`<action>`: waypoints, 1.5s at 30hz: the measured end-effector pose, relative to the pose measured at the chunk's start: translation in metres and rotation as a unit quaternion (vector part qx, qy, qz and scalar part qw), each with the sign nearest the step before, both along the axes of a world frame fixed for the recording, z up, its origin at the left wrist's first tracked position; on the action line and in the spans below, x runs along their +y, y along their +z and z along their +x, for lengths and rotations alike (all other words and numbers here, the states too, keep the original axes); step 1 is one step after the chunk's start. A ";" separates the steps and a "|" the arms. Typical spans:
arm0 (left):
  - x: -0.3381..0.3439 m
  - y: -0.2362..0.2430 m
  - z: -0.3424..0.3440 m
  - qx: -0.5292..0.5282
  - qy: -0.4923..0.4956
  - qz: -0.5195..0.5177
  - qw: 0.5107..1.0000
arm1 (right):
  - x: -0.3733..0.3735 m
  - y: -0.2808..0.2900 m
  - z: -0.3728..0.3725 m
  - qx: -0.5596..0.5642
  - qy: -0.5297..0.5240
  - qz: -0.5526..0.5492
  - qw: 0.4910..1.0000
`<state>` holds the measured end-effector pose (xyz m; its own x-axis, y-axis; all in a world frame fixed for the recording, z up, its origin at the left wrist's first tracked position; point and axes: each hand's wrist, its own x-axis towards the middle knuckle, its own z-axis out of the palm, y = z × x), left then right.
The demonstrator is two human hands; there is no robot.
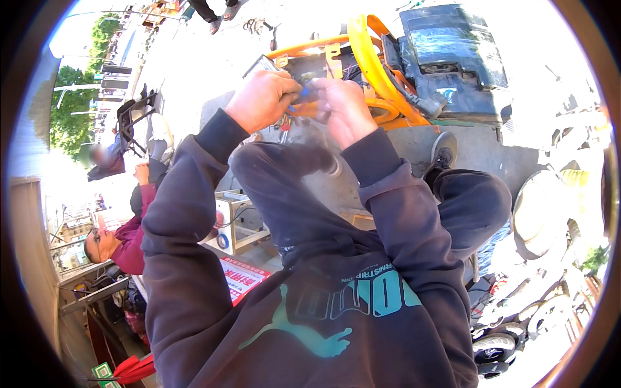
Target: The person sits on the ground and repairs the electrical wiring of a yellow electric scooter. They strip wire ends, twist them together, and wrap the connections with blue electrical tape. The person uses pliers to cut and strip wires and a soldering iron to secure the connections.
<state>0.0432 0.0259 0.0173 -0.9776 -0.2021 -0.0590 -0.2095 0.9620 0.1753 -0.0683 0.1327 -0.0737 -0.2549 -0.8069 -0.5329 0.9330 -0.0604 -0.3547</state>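
My left hand (264,97) and my right hand (347,108) are raised close together, the fingers of both pinched. Between the fingertips shows a small bright-blue piece (303,94); it is too small to tell what kind it is. The left fingers close on it, while what the right fingertips grip is hidden. Just beyond both hands lies a yellow-orange tubular vehicle frame (367,55) with dark wires inside. A dark box with a silver edge (261,66) stands right behind my left hand.
A large black plastic body part (453,61) lies right of the frame. My shoe (444,150) is near it. At left, a light metal-framed stand (239,223) and a red-and-white printed sheet (244,278). A person in a maroon top (132,242) sits further left; wheels (495,349) lie lower right.
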 end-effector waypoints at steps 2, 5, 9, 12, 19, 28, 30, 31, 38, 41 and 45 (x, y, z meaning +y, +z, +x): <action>-0.001 0.000 0.000 -0.006 -0.020 -0.010 1.000 | -0.007 -0.005 0.000 -0.004 0.010 0.003 1.000; 0.000 0.000 0.000 -0.018 -0.023 -0.004 1.000 | -0.013 -0.005 -0.002 0.002 0.016 0.035 0.999; 0.008 -0.004 0.004 -0.018 0.001 -0.022 1.000 | -0.019 -0.005 0.009 0.059 -0.024 0.035 0.997; 0.008 -0.008 0.003 -0.006 0.011 -0.065 0.998 | -0.018 -0.004 0.012 0.102 -0.004 0.056 0.993; 0.010 -0.014 0.005 0.052 0.092 -0.116 0.988 | -0.021 -0.012 -0.002 0.021 0.086 0.000 0.996; -0.005 -0.004 -0.005 0.011 0.066 -0.022 0.997 | -0.012 -0.006 -0.027 0.459 0.205 -0.091 0.860; -0.011 -0.005 -0.006 0.014 0.056 -0.014 0.998 | -0.013 -0.007 -0.026 0.517 0.196 -0.078 0.829; -0.013 -0.006 -0.008 0.015 0.050 -0.010 0.999 | -0.015 -0.008 -0.028 0.546 0.191 -0.071 0.813; -0.016 -0.001 -0.017 -0.090 0.109 0.029 0.990 | -0.015 -0.018 -0.032 0.554 0.221 -0.076 0.799; -0.024 -0.003 -0.017 -0.135 0.122 0.022 0.983 | -0.007 -0.004 -0.039 0.512 0.230 -0.075 0.824; -0.031 -0.001 -0.032 -0.193 0.147 0.049 0.969 | -0.002 -0.026 -0.033 0.517 0.112 -0.052 0.847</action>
